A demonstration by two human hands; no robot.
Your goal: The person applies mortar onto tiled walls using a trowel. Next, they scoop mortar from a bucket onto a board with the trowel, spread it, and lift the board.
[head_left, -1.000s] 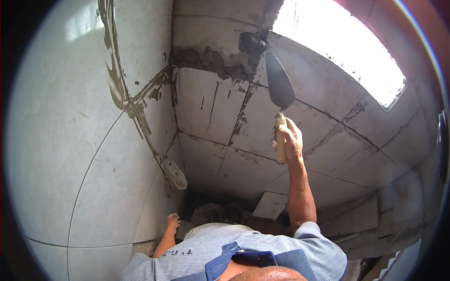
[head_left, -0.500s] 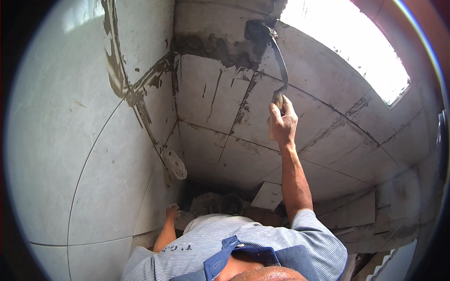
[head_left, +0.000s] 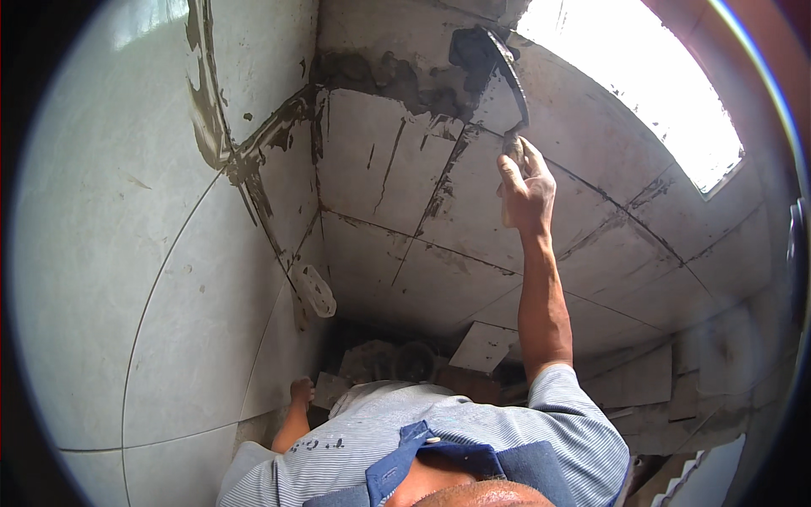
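Note:
My right hand point(head_left: 529, 190) is closed round the handle of a trowel point(head_left: 512, 84), arm stretched up along the tiled wall. The trowel's long blade is seen nearly edge-on, its tip beside a dark patch of wet mortar point(head_left: 470, 49) high on the wall; whether they touch is unclear. Below and left of the patch, a band of grey mortar point(head_left: 384, 80) runs above a light tile point(head_left: 380, 160) streaked with drips. Low on the left, my left hand point(head_left: 302, 390) hangs near the side wall with its fingers curled and nothing visible in them.
A bright window opening point(head_left: 634, 76) is at upper right. Mortar smears point(head_left: 245, 160) cross the left wall's joints. A clear plastic piece point(head_left: 316, 291) is against that wall near the corner. Below are a loose tile point(head_left: 484, 346), a dark bucket point(head_left: 414, 362) and stacked boards point(head_left: 629, 380) at right.
My right hand and the trowel have moved up and to the right, and the blade has tilted slightly. My left hand has shifted a little down and left.

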